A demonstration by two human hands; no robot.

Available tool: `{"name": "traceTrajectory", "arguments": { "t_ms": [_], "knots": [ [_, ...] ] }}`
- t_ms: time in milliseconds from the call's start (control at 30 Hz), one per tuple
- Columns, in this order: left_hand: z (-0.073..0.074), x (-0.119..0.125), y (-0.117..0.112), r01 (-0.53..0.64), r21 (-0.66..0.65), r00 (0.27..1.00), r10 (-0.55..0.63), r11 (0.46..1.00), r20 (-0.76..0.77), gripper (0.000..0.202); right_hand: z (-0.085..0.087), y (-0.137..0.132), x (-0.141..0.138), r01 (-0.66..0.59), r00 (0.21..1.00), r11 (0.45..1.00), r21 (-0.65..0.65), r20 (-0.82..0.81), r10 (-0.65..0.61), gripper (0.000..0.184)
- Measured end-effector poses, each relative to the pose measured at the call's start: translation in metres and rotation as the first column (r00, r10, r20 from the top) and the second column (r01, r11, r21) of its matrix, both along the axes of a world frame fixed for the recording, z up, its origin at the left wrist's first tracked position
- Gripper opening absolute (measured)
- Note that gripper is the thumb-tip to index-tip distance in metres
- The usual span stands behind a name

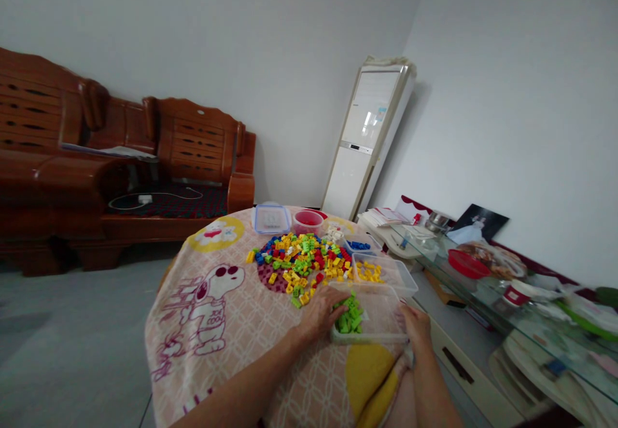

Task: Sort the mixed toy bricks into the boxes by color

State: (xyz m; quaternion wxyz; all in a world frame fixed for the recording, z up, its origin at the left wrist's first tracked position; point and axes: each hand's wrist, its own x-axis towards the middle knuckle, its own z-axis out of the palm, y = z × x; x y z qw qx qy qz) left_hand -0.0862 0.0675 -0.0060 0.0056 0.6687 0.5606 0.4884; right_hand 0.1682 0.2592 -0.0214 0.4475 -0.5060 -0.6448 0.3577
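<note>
A heap of small coloured bricks (302,262) lies on a round table covered with a pink cartoon cloth (217,312). Nearest me stands a clear plastic box (376,325) holding green bricks (350,317). My left hand (322,313) rests at the box's left edge with curled fingers touching the green bricks; whether it grips any is hidden. My right hand (416,326) holds the box's right end. Behind it sit a clear box of yellow bricks (374,272) and a smaller one with blue bricks (358,245).
A red tub (308,221) and a clear lid (271,217) stand at the table's far side. A wooden sofa (120,177) is at the left, a tall white air conditioner (369,135) in the corner, a cluttered glass-topped cabinet (506,299) to the right.
</note>
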Motion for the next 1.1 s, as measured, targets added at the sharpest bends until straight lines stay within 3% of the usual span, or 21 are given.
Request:
{"name": "traceTrajectory", "arguments": {
  "t_ms": [100, 233, 367, 500, 700, 1100],
  "knots": [
    [-0.002, -0.009, -0.001, -0.004, 0.014, 0.999, 0.005, 1.000, -0.043, 0.037, 0.001, 0.000, 0.000, -0.022, 1.000, 0.996, -0.092, 0.002, 0.023, 0.046],
    [-0.004, -0.045, -0.010, -0.240, 0.099, 0.970, 0.234, 0.966, 0.069, 0.034, 0.004, -0.003, -0.001, -0.013, 1.000, 0.995, -0.103, -0.028, 0.010, 0.044],
    [-0.011, -0.092, -0.028, -0.463, 0.048, 0.874, 0.447, 0.885, 0.193, 0.028, 0.006, -0.006, -0.002, 0.000, 0.999, 0.993, -0.116, -0.051, -0.006, 0.041],
    [-0.024, -0.121, -0.043, -0.528, -0.011, 0.811, 0.508, 0.849, 0.291, 0.030, 0.006, -0.005, -0.001, 0.001, 0.999, 0.992, -0.123, -0.039, -0.005, 0.040],
    [-0.032, -0.123, -0.042, -0.506, -0.027, 0.824, 0.493, 0.862, 0.278, 0.025, 0.006, -0.005, 0.000, -0.013, 0.999, 0.993, -0.120, -0.050, 0.007, 0.042],
    [-0.026, -0.106, -0.044, -0.453, -0.166, 0.881, 0.468, 0.876, 0.067, 0.026, 0.000, -0.001, 0.003, -0.005, 0.999, 0.993, -0.114, -0.049, -0.001, 0.043]
  ]
}}
